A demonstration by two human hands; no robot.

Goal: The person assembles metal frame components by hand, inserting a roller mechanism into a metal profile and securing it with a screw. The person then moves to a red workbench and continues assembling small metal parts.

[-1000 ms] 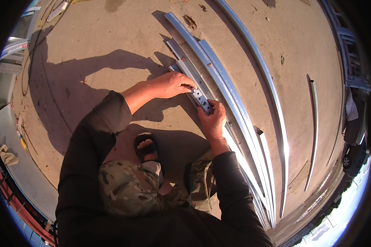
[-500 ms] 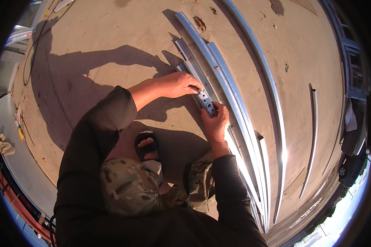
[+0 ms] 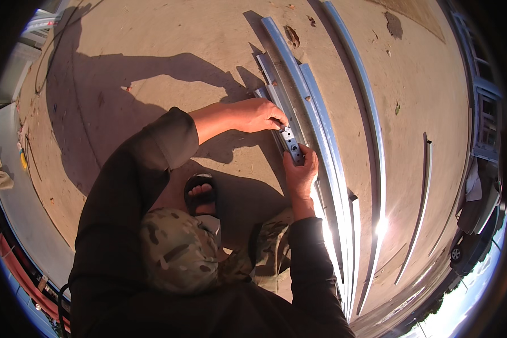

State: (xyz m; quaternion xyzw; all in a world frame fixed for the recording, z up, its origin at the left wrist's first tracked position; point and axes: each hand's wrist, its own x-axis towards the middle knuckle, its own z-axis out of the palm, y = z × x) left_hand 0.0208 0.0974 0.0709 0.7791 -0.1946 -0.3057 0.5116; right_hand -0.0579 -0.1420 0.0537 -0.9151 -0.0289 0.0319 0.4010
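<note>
Left hand (image 3: 262, 115) pinches the small grey bracket (image 3: 292, 145) on the aluminium rail (image 3: 276, 93) lying on the concrete floor (image 3: 152, 84); right hand (image 3: 300, 172) steadies it; we judge a loose grip lets it slide

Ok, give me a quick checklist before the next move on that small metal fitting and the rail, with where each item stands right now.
1. Left hand on the top end of the small grey fitting: ok.
2. Right hand gripping the fitting's lower end: ok.
3. Fitting lying along the metal rail: ok.
4. Fitting fully seated in the rail: cannot tell, fingers cover the joint.
5. Sandalled foot clear of the rails: ok.
6. Sun glare on the long neighbouring rails near the work: not ok, bright.
</note>
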